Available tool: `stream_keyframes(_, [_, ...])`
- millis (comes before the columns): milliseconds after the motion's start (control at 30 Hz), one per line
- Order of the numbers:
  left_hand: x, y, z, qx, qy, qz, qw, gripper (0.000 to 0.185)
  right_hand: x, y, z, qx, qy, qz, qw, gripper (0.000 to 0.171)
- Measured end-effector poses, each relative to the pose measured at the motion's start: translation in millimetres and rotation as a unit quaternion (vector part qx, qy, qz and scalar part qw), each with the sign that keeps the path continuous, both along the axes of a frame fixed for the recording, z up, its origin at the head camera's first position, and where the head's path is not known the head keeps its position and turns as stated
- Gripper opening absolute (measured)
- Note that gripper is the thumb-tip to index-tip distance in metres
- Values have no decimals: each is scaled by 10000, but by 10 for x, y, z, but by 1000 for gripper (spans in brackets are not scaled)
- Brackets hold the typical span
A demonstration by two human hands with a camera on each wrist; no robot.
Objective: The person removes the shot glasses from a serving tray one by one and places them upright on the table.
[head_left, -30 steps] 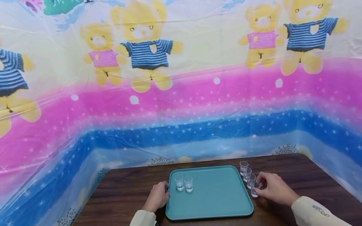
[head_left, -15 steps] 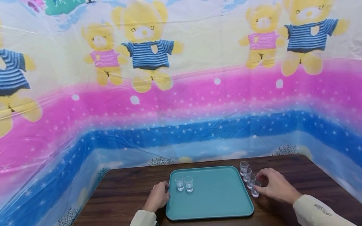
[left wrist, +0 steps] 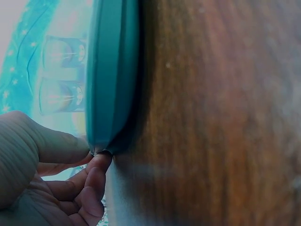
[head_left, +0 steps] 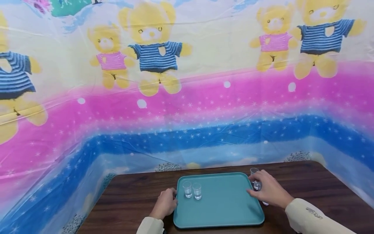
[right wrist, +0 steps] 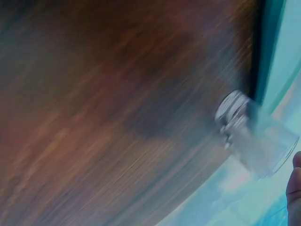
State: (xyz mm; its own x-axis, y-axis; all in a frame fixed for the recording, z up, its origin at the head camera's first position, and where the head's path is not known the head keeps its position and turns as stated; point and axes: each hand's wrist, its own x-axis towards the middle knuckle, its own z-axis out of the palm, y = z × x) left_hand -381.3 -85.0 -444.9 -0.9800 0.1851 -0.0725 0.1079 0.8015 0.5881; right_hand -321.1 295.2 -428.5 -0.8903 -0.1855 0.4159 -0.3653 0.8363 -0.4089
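The right hand [head_left: 267, 191] has shifted left to the right rim of the flat teal plastic tray [head_left: 222, 211], fingers curled round a small clear shot glass [head_left: 257, 185] (partly hidden). The left hand [head_left: 165, 206] pinches the tray's left edge on the dark wooden table [head_left: 125, 201].

Head high — wrists near tray [head_left: 219, 208]

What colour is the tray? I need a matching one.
Teal, a plain blue-green tray; the head view shows it best.
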Motion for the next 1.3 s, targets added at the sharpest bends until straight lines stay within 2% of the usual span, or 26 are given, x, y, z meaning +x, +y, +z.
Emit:
stream_keyframes(200, [1, 12, 10, -48, -3, 50, 10000, 28, -101, -231, -15, -21, 61, 357, 9993, 38])
stream_keyframes(367, [10, 0, 19, 16, -18, -40, 10000, 29, -203, -457, -8, 9, 122, 532, 9985, 36])
stream_keyframes(600, [34, -33, 7, 192, 14, -206, 9996, 30, -321, -829, 37, -226, -160, 815, 9963, 34])
stream_keyframes(900, [10, -35, 19, 240, -111, -204, 9994, 30, -441, -1337, 42, -140, -500, 1276, 9905, 35])
stream_keyframes(1300, [33, -86, -2, 261, -44, -225, 9994, 30, -500, -1643, 51, -111, -546, 1427, 9882, 34])
